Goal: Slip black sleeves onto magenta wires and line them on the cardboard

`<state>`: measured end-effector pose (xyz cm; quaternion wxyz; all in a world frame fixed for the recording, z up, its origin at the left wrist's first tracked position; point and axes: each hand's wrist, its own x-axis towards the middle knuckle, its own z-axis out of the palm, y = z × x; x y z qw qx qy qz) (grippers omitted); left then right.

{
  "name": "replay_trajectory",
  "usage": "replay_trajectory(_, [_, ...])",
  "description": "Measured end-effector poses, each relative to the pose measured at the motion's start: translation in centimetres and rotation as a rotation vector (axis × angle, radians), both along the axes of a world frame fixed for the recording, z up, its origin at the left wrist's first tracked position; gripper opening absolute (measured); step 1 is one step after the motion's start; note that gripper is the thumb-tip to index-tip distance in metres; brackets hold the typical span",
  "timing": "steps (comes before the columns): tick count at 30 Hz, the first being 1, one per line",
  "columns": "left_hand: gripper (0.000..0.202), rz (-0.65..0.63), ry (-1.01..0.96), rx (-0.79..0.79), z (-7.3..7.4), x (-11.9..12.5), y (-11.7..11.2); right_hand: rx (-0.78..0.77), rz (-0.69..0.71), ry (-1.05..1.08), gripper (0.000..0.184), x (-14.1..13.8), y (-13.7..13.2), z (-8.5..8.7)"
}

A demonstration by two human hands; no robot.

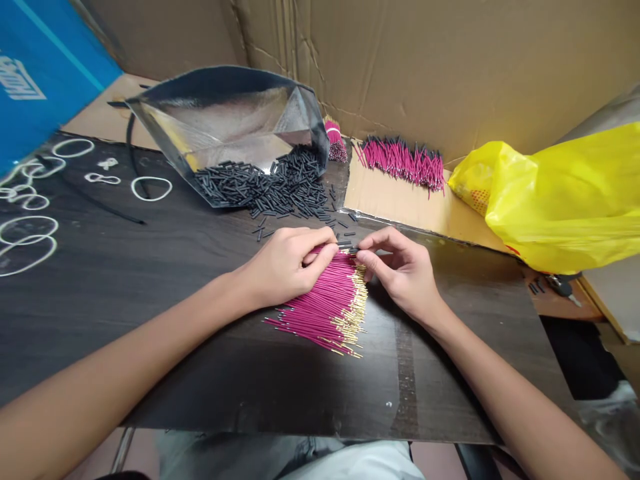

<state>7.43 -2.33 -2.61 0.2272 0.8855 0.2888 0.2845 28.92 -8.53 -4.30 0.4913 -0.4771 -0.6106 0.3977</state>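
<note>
A fan of magenta wires (323, 300) with gold-coloured pin ends lies on the dark table. Over its far side, my left hand (293, 263) is closed, thumb and forefinger pinched on a wire at the upper edge. My right hand (405, 267) pinches a short black sleeve (351, 250) by that wire's gold end; how far the sleeve sits on it is hidden by the fingertips. Just beyond both hands, loose black sleeves (295, 190) spill from an open silver-lined bag (240, 120).
Magenta wires with black ends (405, 163) lie in a row on a cardboard sheet (390, 203), beside a tied wire bundle (335, 140). A yellow plastic bag (565, 200) stands right, near a key (563, 287). White rubber bands (151, 180) and a blue box (45, 80) are left.
</note>
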Motion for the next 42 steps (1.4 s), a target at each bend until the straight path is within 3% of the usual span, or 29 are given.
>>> replay_trajectory(19, [0.024,-0.003,-0.033,-0.188,0.1,0.2,-0.2,-0.201,0.123,0.319,0.027,-0.5,0.4,0.8])
replay_trajectory(35, [0.026,-0.057,-0.037,-0.264,0.5,0.1,-0.2,-0.236,0.250,0.335,0.032,0.2,0.6,0.8])
replay_trajectory(42, [0.025,-0.091,-0.053,-0.290,0.4,0.2,-0.3,-0.243,0.230,0.379,0.030,-0.2,0.6,0.7])
